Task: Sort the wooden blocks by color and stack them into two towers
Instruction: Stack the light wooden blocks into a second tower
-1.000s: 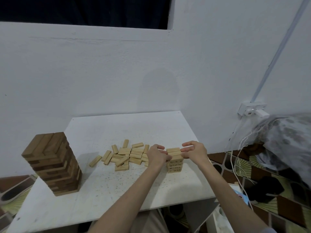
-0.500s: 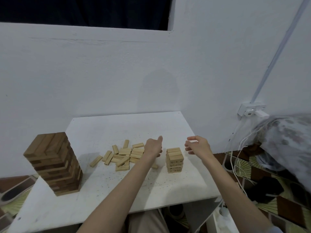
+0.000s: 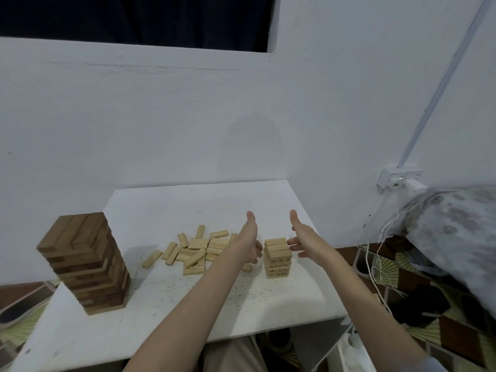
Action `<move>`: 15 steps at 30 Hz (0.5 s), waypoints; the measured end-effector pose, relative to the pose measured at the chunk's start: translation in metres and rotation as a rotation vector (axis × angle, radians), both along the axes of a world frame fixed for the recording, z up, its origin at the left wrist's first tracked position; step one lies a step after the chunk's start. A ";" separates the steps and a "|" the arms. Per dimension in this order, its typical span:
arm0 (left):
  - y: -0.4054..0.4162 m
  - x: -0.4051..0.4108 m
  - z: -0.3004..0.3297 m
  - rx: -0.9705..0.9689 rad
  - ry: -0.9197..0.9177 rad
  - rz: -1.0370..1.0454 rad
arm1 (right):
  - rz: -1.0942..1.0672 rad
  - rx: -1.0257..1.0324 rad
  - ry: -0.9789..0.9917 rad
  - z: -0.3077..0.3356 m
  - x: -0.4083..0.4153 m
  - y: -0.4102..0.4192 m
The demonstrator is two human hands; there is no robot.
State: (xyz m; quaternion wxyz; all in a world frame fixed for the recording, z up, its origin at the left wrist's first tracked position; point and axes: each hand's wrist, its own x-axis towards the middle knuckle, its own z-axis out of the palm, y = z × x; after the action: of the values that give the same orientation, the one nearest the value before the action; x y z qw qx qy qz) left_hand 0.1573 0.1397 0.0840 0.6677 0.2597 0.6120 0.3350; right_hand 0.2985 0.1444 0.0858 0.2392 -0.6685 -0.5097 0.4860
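Note:
A short tower of light wooden blocks [image 3: 277, 257] stands right of centre on the white table [image 3: 166, 312]. My left hand [image 3: 248, 241] hovers just left of it, thumb up, fingers relaxed, holding nothing. My right hand [image 3: 302, 238] is held just right of the tower, also with thumb up and fingers spread, empty. Several loose light blocks [image 3: 200, 247] lie scattered behind and left of my left hand. A tall tower of dark brown blocks [image 3: 84, 261] stands at the table's left side.
A white wall runs behind the table. At the right are a wall socket [image 3: 400, 179] with white cables [image 3: 375, 267] hanging to the patterned floor, and a grey patterned cloth [image 3: 456, 229]. The table's front edge is close to my body.
Both hands have let go of the light tower's top and drawn apart. They now flank it with thumbs raised and fingers open.

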 end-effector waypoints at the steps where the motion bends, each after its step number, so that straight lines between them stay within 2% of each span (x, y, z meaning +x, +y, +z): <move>1: 0.001 0.000 -0.001 -0.001 0.003 0.003 | 0.002 -0.001 -0.007 0.000 0.000 0.001; 15: 0.007 0.003 -0.004 0.016 0.001 -0.056 | 0.032 0.007 -0.029 -0.003 -0.002 0.006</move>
State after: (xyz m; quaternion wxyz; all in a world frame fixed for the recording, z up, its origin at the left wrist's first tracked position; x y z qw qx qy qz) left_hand 0.1604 0.1464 0.0804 0.6743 0.2822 0.6022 0.3210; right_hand 0.2966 0.1507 0.0825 0.2261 -0.6665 -0.5253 0.4783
